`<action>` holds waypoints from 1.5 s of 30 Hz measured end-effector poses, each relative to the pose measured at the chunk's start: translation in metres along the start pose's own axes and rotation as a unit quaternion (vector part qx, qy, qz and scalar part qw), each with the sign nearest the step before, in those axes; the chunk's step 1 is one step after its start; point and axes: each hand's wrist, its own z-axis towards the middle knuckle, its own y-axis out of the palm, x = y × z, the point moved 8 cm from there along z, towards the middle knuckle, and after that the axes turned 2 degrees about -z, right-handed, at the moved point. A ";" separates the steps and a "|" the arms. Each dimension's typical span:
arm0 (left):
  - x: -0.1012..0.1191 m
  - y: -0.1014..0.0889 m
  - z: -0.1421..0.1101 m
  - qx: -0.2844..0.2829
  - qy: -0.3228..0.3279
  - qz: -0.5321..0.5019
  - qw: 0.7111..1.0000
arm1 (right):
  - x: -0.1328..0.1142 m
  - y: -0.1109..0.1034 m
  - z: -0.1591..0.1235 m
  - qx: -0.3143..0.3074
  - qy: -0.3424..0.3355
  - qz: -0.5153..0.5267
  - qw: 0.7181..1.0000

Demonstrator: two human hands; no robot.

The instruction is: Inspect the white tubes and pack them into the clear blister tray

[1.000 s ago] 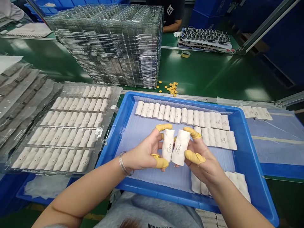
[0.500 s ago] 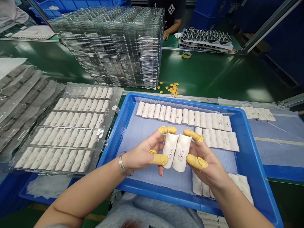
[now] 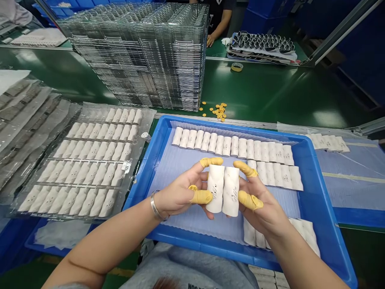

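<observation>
Two white, wavy-sided cylinder pieces with dark script markings stand side by side between my hands, above a blue tray [image 3: 192,242]. My left hand [image 3: 192,190], with yellow finger covers and a bracelet at the wrist, is closed on the left white piece [image 3: 215,186]. Likewise wearing yellow covers, my right hand [image 3: 258,192] is closed on the right white piece [image 3: 231,192]. Similar pieces lie in a long row [image 3: 227,145] along the tray's back and in a shorter row [image 3: 278,174] below it. More are partly hidden under my right forearm.
Left of the tray lies a clear plastic tray [image 3: 128,154] filled with rows of white pieces. Behind stands a tall stack of clear trays [image 3: 150,60]. Yellow discs [image 3: 221,110] and a tape roll [image 3: 237,67] lie on the green table. Across it, a person's hand [image 3: 210,40] shows.
Both white pieces have turned in my fingers, their markings shifting and their lower ends now closer together. The hands stay in nearly the same place.
</observation>
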 end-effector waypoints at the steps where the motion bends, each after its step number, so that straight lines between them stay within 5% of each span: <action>1: 0.001 0.000 0.000 0.000 0.004 0.002 1.000 | 0.000 0.000 0.000 0.001 -0.001 0.001 1.000; 7: 0.003 0.002 0.000 -0.017 0.021 0.009 1.000 | -0.001 0.001 -0.002 -0.007 -0.008 0.002 1.000; 13: 0.003 0.003 0.000 -0.015 0.014 0.023 1.000 | 0.007 -0.012 -0.002 0.062 0.014 -0.001 0.998; 22: 0.003 0.004 0.001 -0.023 0.026 -0.003 0.999 | 0.002 -0.005 -0.002 0.028 0.005 -0.012 1.000; 40: 0.002 -0.011 -0.001 0.069 0.017 0.013 0.997 | 0.000 -0.007 -0.001 0.022 0.002 -0.015 1.000; 45: 0.007 -0.013 -0.001 0.085 0.044 0.085 0.992 | 0.000 -0.007 0.001 0.037 -0.028 -0.058 0.997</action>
